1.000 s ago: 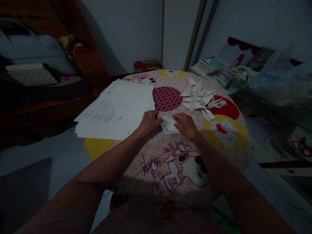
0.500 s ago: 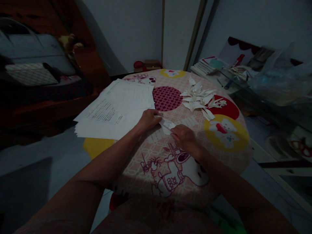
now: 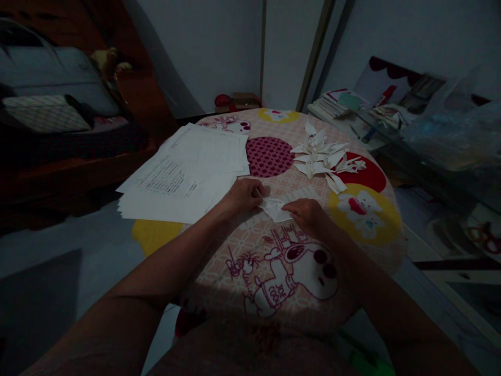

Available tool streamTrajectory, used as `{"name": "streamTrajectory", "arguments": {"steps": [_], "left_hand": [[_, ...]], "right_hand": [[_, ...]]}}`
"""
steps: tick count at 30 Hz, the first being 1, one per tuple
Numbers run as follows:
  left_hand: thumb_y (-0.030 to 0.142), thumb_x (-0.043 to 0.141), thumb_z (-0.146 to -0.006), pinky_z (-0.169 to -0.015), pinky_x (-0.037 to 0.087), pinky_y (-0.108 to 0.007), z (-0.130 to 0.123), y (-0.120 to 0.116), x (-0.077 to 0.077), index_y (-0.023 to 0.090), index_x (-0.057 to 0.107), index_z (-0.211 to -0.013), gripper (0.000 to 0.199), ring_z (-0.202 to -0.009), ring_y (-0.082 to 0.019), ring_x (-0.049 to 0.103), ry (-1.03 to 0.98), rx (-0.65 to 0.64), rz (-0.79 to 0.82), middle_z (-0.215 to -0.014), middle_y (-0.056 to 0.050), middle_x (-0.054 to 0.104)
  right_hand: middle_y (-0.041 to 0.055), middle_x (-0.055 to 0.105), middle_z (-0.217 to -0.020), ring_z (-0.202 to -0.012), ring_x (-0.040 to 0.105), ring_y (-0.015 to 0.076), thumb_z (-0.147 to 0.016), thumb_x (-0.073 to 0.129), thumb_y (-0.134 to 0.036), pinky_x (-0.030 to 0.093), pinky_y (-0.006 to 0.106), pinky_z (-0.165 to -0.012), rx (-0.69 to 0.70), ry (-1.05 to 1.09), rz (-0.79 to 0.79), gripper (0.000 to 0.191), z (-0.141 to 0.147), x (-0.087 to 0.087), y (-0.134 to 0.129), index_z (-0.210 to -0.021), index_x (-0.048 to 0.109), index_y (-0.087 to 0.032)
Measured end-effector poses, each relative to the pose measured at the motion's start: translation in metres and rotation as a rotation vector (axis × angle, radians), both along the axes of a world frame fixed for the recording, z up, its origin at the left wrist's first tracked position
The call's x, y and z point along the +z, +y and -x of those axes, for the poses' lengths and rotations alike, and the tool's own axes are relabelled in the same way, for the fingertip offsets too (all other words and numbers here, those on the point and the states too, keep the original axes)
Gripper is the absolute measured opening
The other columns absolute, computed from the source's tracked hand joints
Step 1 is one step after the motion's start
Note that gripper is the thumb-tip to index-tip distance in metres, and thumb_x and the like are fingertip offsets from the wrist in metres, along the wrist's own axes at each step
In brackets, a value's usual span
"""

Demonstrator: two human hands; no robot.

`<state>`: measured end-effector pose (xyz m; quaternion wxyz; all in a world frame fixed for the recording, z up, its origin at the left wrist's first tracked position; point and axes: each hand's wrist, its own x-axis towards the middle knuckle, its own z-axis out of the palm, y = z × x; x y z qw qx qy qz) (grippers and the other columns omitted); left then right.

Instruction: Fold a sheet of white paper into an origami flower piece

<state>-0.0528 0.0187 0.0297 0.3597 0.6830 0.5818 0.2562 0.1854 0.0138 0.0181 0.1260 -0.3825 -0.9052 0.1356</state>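
Note:
A small folded white paper (image 3: 276, 210) lies between my two hands over the patterned tablecloth (image 3: 230, 235). My left hand (image 3: 246, 194) pinches its left end. My right hand (image 3: 306, 213) grips its right edge between thumb and fingers. Left of the hands rests a stack of printed sheets (image 3: 188, 172), fanned at its edges. Beyond the right hand sits a cluster of folded white paper shapes (image 3: 321, 156) with pointed tips.
On the right, a glass-topped desk (image 3: 426, 162) holds books (image 3: 332, 104) and a clear plastic bag (image 3: 454, 125). A wooden seat at the left carries a light-coloured bag (image 3: 58, 73). Small boxes (image 3: 245, 100) stand behind the round table.
The folded paper has turned and shows a broader face. My right hand has moved slightly right, and my left hand has shifted a little towards the right and nearer.

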Motion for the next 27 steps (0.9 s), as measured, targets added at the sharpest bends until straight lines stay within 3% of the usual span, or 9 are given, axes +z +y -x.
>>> {"name": "streamTrajectory", "arguments": {"steps": [3,7,11,15,19,27], "left_hand": [[0.009,0.061,-0.064,-0.058,0.042,-0.026,-0.001,-0.002,0.002,0.014,0.065,-0.084,0.021,-0.055,-0.013,0.058,0.011,-0.003,0.026,-0.065,-0.001,0.066],[0.006,0.06,-0.064,-0.062,0.044,-0.025,0.002,-0.001,0.0,0.014,0.064,-0.081,0.02,-0.064,-0.013,0.06,0.001,-0.045,-0.119,-0.075,-0.003,0.067],[0.005,0.054,-0.071,-0.079,0.049,-0.026,0.005,-0.004,0.002,0.016,0.067,-0.076,0.017,-0.091,-0.016,0.065,-0.062,-0.235,-0.279,-0.098,-0.007,0.07],[0.015,0.056,-0.083,-0.096,0.046,-0.032,0.005,-0.009,0.009,0.02,0.074,-0.087,0.019,-0.108,-0.019,0.063,-0.041,-0.416,-0.299,-0.117,-0.008,0.069],[0.028,0.067,-0.083,-0.09,0.048,-0.031,0.009,-0.01,0.009,0.019,0.075,-0.088,0.013,-0.105,-0.022,0.063,0.02,-0.484,-0.288,-0.119,-0.01,0.067],[0.031,0.06,-0.089,-0.085,0.047,-0.032,0.013,-0.001,-0.006,0.016,0.074,-0.092,0.02,-0.094,-0.018,0.062,0.133,-0.473,-0.308,-0.111,-0.01,0.068]], "right_hand": [[0.0093,0.076,-0.094,-0.085,0.067,0.0213,-0.088,0.054,-0.015,0.048,0.032,-0.08,-0.072,-0.031,-0.036,0.026,0.003,0.001,-0.008,-0.105,0.074,-0.018],[0.0097,0.075,-0.092,-0.085,0.065,0.0227,-0.091,0.056,-0.022,0.045,0.033,-0.079,-0.137,-0.036,-0.128,0.019,0.01,-0.004,-0.018,-0.098,0.073,-0.017],[0.0101,0.073,-0.091,-0.086,0.064,0.0235,-0.093,0.054,-0.023,0.042,0.034,-0.081,-0.142,-0.053,-0.174,0.02,0.013,-0.008,-0.02,-0.096,0.072,-0.016],[0.0109,0.072,-0.09,-0.086,0.062,0.0238,-0.094,0.052,-0.023,0.041,0.034,-0.08,-0.143,-0.094,-0.175,0.021,0.016,-0.005,-0.02,-0.093,0.072,-0.016],[0.0105,0.072,-0.088,-0.083,0.061,0.0232,-0.095,0.051,-0.024,0.039,0.034,-0.078,-0.144,-0.117,-0.17,0.023,0.017,-0.003,-0.02,-0.091,0.072,-0.015],[0.0096,0.071,-0.089,-0.083,0.06,0.0221,-0.092,0.049,-0.019,0.04,0.033,-0.077,-0.109,-0.023,-0.176,0.025,0.007,-0.013,-0.016,-0.098,0.073,-0.015]]}}
